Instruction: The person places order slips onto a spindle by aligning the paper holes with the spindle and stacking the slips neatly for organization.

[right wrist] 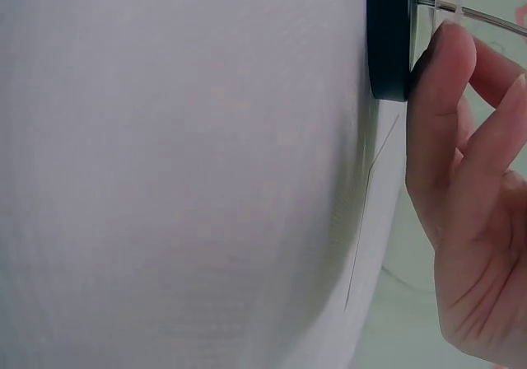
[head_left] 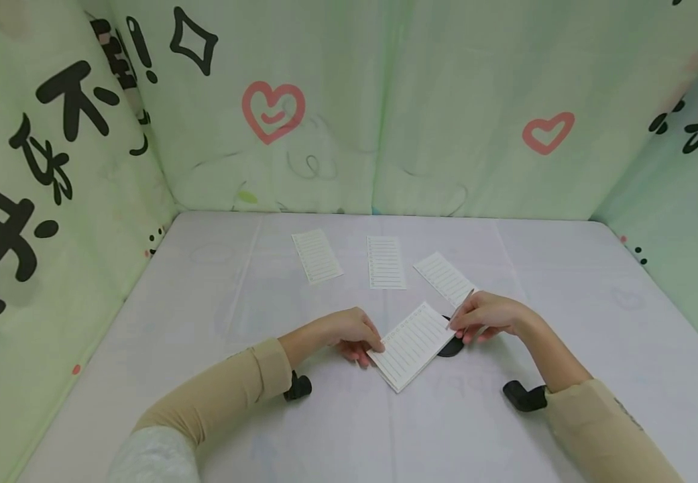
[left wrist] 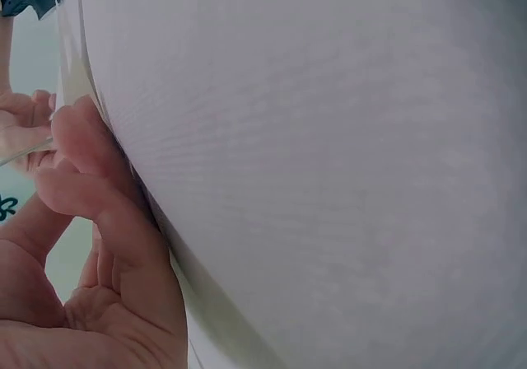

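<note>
A stack of lined white note sheets lies tilted in front of me, its right corner over the black round base of a paper spike. The thin metal rod of the spike rises at that corner, slanting up to the right. My left hand pinches the stack's left corner, thumb on top and fingers underneath. My right hand pinches the right corner beside the rod. In the right wrist view, its fingertips are right at the black base, and the rod crosses the paper's edge.
Three lined sheets lie farther back on the white-covered table: a left one, a middle one and a right one near my right hand. Pale green curtains with printed hearts and characters surround the table's back and sides.
</note>
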Action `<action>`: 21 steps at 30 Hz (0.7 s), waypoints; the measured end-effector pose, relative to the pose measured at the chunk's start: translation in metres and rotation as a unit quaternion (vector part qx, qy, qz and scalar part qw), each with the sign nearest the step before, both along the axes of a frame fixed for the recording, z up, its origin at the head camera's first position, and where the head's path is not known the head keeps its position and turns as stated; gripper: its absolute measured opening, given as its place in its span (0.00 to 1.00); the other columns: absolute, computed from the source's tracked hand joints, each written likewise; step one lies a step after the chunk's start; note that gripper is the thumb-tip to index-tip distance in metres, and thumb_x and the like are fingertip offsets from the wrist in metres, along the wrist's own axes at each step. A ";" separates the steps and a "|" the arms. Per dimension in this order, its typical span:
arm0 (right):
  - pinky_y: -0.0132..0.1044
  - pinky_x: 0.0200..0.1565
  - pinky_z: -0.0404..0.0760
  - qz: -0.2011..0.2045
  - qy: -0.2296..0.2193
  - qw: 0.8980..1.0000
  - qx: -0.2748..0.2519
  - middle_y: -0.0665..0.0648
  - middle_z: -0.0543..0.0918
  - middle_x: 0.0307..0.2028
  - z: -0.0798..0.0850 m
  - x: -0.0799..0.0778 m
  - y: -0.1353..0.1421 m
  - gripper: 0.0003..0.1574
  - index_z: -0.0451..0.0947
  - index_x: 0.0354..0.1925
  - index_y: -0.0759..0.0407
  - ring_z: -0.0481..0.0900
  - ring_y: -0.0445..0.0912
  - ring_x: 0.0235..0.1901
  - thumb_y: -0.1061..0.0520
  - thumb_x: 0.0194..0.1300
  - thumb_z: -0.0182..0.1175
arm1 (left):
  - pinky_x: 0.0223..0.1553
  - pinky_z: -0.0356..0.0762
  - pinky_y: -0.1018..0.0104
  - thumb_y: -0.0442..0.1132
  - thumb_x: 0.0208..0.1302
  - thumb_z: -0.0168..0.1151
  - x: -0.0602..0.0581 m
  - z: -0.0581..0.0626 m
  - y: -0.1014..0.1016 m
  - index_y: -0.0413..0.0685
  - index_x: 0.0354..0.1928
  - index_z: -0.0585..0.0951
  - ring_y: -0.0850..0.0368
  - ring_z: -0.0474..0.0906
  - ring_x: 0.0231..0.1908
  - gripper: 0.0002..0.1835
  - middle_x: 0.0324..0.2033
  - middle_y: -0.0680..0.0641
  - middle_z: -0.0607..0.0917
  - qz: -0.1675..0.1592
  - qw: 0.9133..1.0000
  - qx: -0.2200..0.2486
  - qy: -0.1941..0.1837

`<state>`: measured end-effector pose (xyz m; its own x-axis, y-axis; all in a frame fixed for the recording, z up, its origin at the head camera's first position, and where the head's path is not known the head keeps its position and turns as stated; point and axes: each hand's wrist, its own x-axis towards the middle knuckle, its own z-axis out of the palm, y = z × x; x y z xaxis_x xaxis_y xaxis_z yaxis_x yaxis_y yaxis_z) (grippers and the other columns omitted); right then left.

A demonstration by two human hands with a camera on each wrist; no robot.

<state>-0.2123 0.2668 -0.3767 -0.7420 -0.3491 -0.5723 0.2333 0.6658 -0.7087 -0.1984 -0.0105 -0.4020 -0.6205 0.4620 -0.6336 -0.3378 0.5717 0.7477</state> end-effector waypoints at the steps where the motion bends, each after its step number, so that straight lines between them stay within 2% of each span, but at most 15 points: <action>1: 0.25 0.19 0.71 0.000 0.000 1.000 0.001 0.50 0.80 0.20 -0.001 0.000 0.000 0.12 0.81 0.32 0.64 0.77 0.37 0.20 0.55 0.56 0.63 | 0.12 0.67 0.77 0.33 0.55 0.63 0.000 0.000 0.000 0.41 0.28 0.80 0.61 0.74 0.11 0.03 0.15 0.46 0.81 0.000 1.000 -0.001 0.000; 11: 0.25 0.18 0.71 0.012 0.009 1.000 0.002 0.50 0.80 0.18 -0.001 0.001 -0.002 0.11 0.82 0.31 0.65 0.76 0.37 0.19 0.56 0.56 0.63 | 0.12 0.66 0.78 0.33 0.55 0.62 0.001 0.001 0.001 0.40 0.29 0.80 0.61 0.74 0.11 0.03 0.16 0.45 0.82 -0.007 1.000 -0.007 0.001; 21: 0.25 0.19 0.72 0.006 0.026 0.999 0.037 0.50 0.80 0.18 0.000 0.002 -0.008 0.08 0.81 0.31 0.64 0.77 0.38 0.19 0.58 0.57 0.62 | 0.11 0.66 0.78 0.33 0.55 0.62 -0.001 0.000 0.000 0.40 0.28 0.81 0.61 0.75 0.11 0.02 0.17 0.44 0.83 -0.015 1.000 -0.008 0.002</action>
